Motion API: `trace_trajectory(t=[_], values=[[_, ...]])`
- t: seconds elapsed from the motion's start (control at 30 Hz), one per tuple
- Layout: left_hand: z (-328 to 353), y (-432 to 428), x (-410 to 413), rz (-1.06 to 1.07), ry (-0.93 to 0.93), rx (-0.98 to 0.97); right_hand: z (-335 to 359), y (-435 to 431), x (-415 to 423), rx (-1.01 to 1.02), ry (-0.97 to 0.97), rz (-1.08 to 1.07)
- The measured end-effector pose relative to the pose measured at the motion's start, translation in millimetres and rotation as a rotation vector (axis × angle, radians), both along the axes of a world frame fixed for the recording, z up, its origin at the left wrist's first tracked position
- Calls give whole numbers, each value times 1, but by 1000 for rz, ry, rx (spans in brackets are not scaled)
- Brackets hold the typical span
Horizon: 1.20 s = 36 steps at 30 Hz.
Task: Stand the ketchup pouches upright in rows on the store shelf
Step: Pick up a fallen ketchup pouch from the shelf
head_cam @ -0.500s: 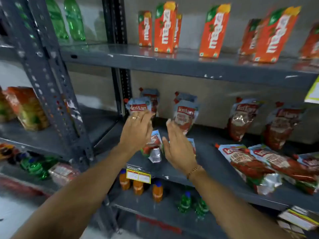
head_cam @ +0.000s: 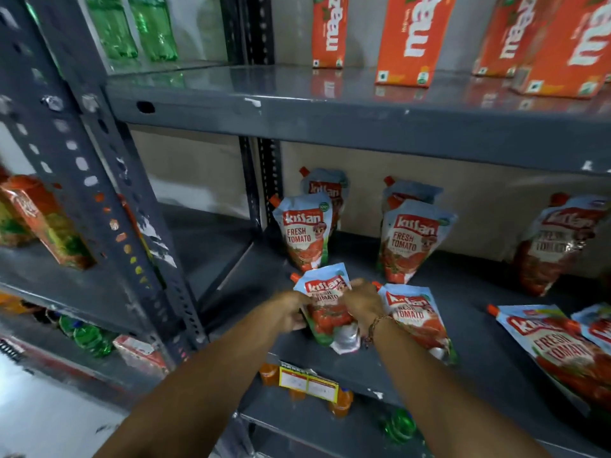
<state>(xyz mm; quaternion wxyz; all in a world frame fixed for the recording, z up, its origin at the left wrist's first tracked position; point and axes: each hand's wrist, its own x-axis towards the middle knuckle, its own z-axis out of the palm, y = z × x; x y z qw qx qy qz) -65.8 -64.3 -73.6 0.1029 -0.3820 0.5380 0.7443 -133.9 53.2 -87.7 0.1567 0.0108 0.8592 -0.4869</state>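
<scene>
A ketchup pouch [head_cam: 325, 304] lies tilted near the front of the grey shelf [head_cam: 373, 368]. My left hand [head_cam: 291, 312] grips its left side and my right hand [head_cam: 362, 302] grips its right side. Another pouch [head_cam: 413, 317] lies flat just to the right of it. Behind stand upright pouches in two rows: one [head_cam: 305, 234] with another behind it [head_cam: 325, 185], and a second pair [head_cam: 411, 241]. One more upright pouch [head_cam: 558, 239] leans at the far right. Flat pouches [head_cam: 558, 345] lie at the right front.
Orange juice cartons [head_cam: 410, 38] stand on the shelf above, green bottles [head_cam: 132, 24] to their left. A perforated grey upright post [head_cam: 109, 200] stands at the left. A yellow price tag [head_cam: 309, 385] hangs on the shelf edge, small orange bottles [head_cam: 340, 401] below.
Both hands dropped from in front of the standing pouches to the flat pouch at the shelf front and closed on its sides. The camera moved closer.
</scene>
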Motion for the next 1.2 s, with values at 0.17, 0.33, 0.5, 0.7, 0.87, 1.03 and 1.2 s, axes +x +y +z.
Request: trace_trajectory(t=[0.17, 0.33, 0.5, 0.7, 0.87, 1.03, 1.2], values=[[-1, -7, -1, 62, 150, -200, 3, 1, 18, -263, 170, -84], [32, -29, 2, 2, 488, -751, 14, -4, 24, -400, 413, 45], [11, -38, 16, 19, 415, -933, -6, -13, 29, -287, 300, 157], [-7, 13, 30, 513, 320, -879, 9, 5, 21, -26, 252, 359], [-21, 74, 3, 249, 383, -575, 17, 56, 3, 653, 349, 48], [-24, 111, -35, -107, 44, 12, 16, 95, -10, 541, -137, 11], [-18, 120, -49, -63, 97, -76, 31, 96, 5, 253, 181, -170]])
